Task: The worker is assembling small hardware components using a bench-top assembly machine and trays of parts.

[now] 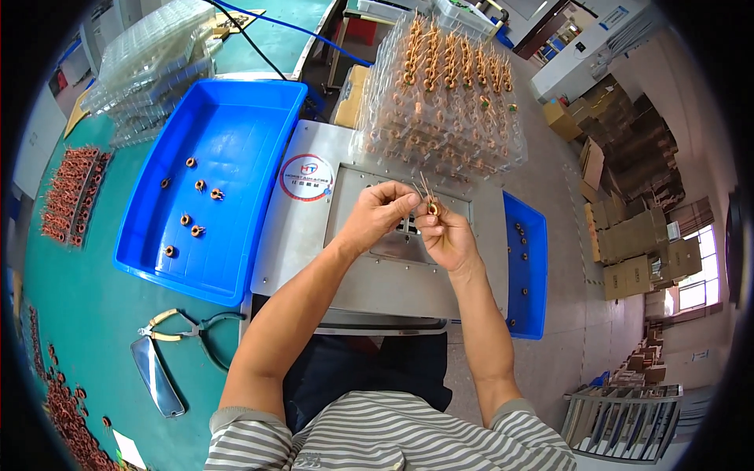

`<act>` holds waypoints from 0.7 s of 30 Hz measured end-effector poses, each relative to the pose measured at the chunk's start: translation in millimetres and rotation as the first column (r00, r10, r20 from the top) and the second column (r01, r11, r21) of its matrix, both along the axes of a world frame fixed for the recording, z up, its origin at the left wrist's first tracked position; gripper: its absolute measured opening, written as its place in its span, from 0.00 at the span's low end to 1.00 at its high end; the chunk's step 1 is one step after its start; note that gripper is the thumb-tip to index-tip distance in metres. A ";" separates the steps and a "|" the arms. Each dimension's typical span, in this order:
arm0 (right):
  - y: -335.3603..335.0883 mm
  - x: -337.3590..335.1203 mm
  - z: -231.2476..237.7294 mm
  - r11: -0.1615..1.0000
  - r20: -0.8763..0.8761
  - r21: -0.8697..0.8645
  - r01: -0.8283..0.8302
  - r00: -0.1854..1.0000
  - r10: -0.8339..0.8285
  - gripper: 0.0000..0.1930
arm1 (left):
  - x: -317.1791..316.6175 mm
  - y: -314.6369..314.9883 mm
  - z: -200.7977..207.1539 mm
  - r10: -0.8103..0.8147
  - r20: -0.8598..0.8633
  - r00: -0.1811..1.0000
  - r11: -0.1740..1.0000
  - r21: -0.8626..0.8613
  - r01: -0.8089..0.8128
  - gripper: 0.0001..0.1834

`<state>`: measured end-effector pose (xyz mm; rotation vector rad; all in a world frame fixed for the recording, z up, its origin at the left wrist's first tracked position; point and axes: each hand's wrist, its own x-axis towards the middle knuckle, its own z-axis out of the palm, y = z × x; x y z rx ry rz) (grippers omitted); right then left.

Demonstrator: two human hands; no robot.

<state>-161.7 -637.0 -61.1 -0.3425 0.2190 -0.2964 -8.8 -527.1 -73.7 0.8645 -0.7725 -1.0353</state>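
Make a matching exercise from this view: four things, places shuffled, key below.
Things
1. Ring coil with loose wires
2. Wide blue bin
3. Narrow blue bin
4. Clear tray stack with copper coils

Places
A. Right of the metal top
B. Beyond the hands, toward the far side of the metal top
C. Held in the right hand
D. Left of the metal top

Pairs: 1-C, 2-D, 3-A, 4-B
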 end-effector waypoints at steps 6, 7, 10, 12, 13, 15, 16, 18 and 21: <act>2.6 0.0 -5.5 0.997 -0.152 0.062 -0.040 0.987 0.049 0.10 | 1.2 -1.6 0.3 -0.047 0.016 0.999 0.995 0.085 0.045 0.12; 3.5 -0.6 -7.2 0.997 -0.155 0.065 -0.038 0.987 0.048 0.10 | 1.1 -1.5 0.5 -0.046 0.005 0.999 0.994 0.104 0.045 0.12; 13.7 0.6 -4.6 0.993 -0.226 -0.119 0.008 0.974 -0.035 0.12 | 2.4 0.8 3.5 -0.024 -0.057 0.998 0.986 0.163 0.033 0.13; 33.7 7.2 12.5 0.888 -0.266 -0.442 0.126 0.927 -0.264 0.12 | 5.0 2.1 0.9 0.007 -0.106 0.994 0.978 0.208 0.016 0.13; 34.4 6.7 10.0 0.887 -0.267 -0.442 0.131 0.925 -0.270 0.12 | 4.2 -0.3 -0.5 0.016 -0.099 0.995 0.978 0.209 0.005 0.14; 33.3 5.0 3.9 0.562 -0.192 -0.820 0.111 0.871 -0.453 0.11 | 2.9 -2.8 -4.0 0.020 -0.094 0.995 0.977 0.211 0.000 0.14; 32.6 4.8 3.1 0.563 -0.194 -0.819 0.112 0.869 -0.455 0.11 | 3.4 -2.2 -4.5 0.023 -0.055 0.998 0.976 0.216 -0.011 0.14; 30.9 5.0 1.4 0.325 -0.132 -0.944 0.061 0.832 -0.539 0.10 | 2.7 -3.0 -6.8 0.024 -0.016 1.000 0.975 0.222 -0.020 0.14; 31.4 4.9 -3.1 0.237 -0.109 -0.971 0.023 0.842 -0.528 0.10 | 1.4 -3.8 -11.6 0.091 0.087 0.992 0.980 0.167 -0.105 0.13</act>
